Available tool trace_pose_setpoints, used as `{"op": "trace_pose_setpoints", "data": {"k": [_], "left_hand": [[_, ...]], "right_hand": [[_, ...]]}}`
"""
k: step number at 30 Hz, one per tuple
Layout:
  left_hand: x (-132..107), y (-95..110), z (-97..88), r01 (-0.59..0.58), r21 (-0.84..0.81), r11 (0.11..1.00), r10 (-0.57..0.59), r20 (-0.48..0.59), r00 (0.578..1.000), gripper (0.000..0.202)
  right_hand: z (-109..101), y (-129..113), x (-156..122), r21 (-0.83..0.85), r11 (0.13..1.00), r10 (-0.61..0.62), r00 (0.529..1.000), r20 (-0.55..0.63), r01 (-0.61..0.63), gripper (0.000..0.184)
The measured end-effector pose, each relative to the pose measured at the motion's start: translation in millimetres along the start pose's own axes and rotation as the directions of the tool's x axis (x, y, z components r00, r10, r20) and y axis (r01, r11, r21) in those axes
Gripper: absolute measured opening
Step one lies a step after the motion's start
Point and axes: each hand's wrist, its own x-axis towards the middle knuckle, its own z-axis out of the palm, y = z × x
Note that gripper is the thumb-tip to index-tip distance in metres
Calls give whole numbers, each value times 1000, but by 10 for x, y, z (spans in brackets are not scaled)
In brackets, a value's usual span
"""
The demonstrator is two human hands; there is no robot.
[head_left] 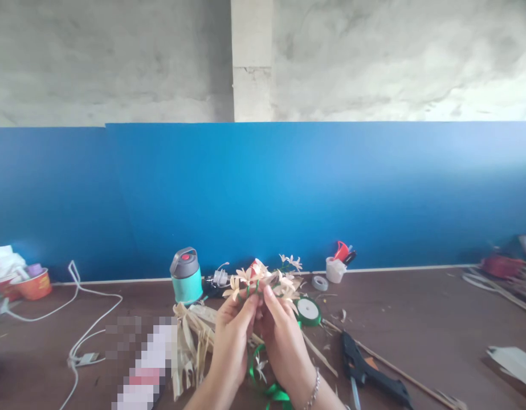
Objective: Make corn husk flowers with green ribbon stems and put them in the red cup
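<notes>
My left hand (232,336) and my right hand (284,336) are raised together at the lower middle, fingers pinched round a small bunch of pale straw flowers (263,279) bound with green ribbon. The ribbon (273,390) trails down below my wrists. A roll of green ribbon (308,311) lies just right of my right hand. Dried straw husks (190,341) lie on the brown table (433,324) beside my left hand.
A teal flask with a grey lid (186,277) stands behind the hands. A black glue gun (369,373) and thin sticks lie at the right. A white cup with tools (336,267), a tape roll (319,282), white cables (81,319) and orange bowls (32,285) sit along the blue wall.
</notes>
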Motion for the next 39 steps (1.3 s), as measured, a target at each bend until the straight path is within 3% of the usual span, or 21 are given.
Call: {"op": "trace_pose_setpoints", "data": {"k": [2, 5, 12, 15, 17, 20, 24, 32, 36, 39], "left_hand": [[7, 14, -8, 11, -22, 1000, -10, 27, 1000, 12], [18, 25, -32, -20, -8, 1000, 21, 79, 997, 20], [-1, 47, -27, -8, 32, 999, 5, 99, 995, 11], [9, 58, -20, -14, 48, 999, 10, 73, 997, 17], [27, 66, -31, -47, 74, 996, 44, 41, 998, 16], [51, 73, -66, -175, 180, 968, 170, 45, 984, 17], [59, 59, -111, -334, 373, 865, 319, 102, 942, 15], [40, 9, -139, -452, 584, 674, 383, 247, 890, 15], [14, 24, -128, -475, 587, 655, 373, 296, 880, 11], [-2, 33, -111, -458, 563, 688, 351, 295, 889, 13]], "right_hand": [[-13, -18, 5, -21, 1000, -20, 998, 58, 21, 18], [-19, -58, 3, -31, 999, -23, 995, 99, 26, 9], [-10, -88, 10, -36, 997, -59, 995, 84, 62, 19], [-24, -111, 24, -179, 983, -42, 999, 15, 44, 20], [-29, -168, 18, -386, 920, -62, 998, 29, 69, 24], [-16, -307, -40, -656, 716, -175, 971, 165, 241, 32], [29, -454, -162, -770, 559, -207, 951, 228, 306, 29], [9, -509, -127, -719, 664, -244, 969, 50, 204, 33], [-41, -537, -53, -654, 752, -73, 997, 34, 78, 33], [-51, -522, -29, -586, 808, -30, 998, 58, 58, 30]]}}
